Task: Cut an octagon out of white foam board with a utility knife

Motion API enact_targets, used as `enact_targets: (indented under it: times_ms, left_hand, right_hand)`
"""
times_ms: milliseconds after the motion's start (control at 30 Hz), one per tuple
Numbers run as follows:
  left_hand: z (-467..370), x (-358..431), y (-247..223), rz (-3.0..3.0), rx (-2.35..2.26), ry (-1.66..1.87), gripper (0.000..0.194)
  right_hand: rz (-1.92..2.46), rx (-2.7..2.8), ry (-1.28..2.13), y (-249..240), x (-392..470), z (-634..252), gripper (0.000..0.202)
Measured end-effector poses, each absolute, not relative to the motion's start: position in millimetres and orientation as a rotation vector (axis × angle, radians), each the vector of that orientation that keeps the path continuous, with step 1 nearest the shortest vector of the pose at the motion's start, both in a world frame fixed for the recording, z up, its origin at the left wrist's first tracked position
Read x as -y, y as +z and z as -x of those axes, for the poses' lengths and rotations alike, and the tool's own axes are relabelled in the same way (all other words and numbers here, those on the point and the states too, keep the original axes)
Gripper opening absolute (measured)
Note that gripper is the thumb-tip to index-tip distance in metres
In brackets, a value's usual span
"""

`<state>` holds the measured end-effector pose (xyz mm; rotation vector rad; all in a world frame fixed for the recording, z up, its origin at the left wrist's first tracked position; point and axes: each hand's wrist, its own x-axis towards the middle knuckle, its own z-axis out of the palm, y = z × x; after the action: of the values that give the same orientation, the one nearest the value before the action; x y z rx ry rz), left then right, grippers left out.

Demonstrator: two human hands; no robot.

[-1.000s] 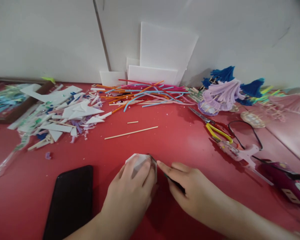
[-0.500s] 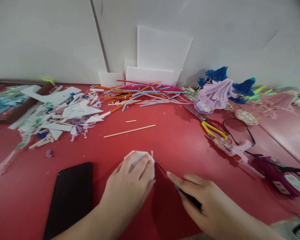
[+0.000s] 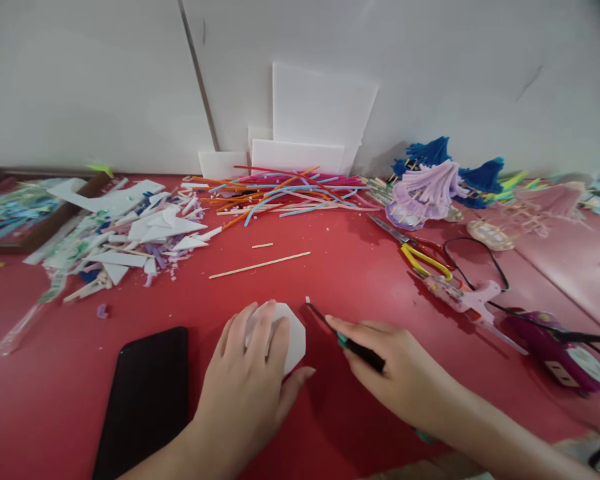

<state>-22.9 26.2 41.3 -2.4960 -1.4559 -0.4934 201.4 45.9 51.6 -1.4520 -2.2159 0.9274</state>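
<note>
Under the spread fingers of my left hand (image 3: 253, 373) lies a small white faceted piece (image 3: 294, 339) on the red table (image 3: 260, 290); the fingers cover its left part. My right hand (image 3: 400, 373) is closed round a thin dark tool with a black and green handle (image 3: 363, 353). The tool's tip touches or nearly touches a tiny white scrap (image 3: 307, 299), just beyond the white piece's upper right edge. Farther back lie a long thin wooden stick (image 3: 260, 265) and a short one (image 3: 263, 245).
A black phone (image 3: 143, 400) lies left of my left arm. White scraps (image 3: 160, 223) are heaped at the left, coloured strips (image 3: 295, 190) at the back. Yellow-handled scissors (image 3: 425, 262), a pink glue gun (image 3: 463, 299) and a purple power strip (image 3: 555, 353) occupy the right, with pleated umbrella shapes (image 3: 430, 190) behind.
My right hand has moved the tool's tip forward, away from me. The fingers of my left hand have shifted left on the white piece, showing more of its right side. The strip beside it now looks shorter.
</note>
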Motion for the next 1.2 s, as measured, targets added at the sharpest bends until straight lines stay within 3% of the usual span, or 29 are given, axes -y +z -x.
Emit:
enact_targets:
  times_ms: [200,367,567,1200]
  left_hand:
    - [26.1,-26.1,39.0,2.649,1.468,-0.426,0.044]
    - [29.4,-28.1,46.9,2.856,1.385,-0.431,0.055]
    - [31.1,-31.9,47.4,2.903,1.275,-0.420,0.044]
    - [28.4,-36.4,46.7,2.807,1.345,-0.503,0.043]
  right_hand:
    - [1.408,2.139,0.974,54.0,-55.7,-203.3,0.047]
    - [1.336,2.187,1.006,59.5,-58.0,-192.4,0.047]
    - [1.310,2.238,0.976,59.0,-58.6,-186.5,0.050]
    - [1.265,2.257,1.014,55.3,-58.4,-185.1,0.052]
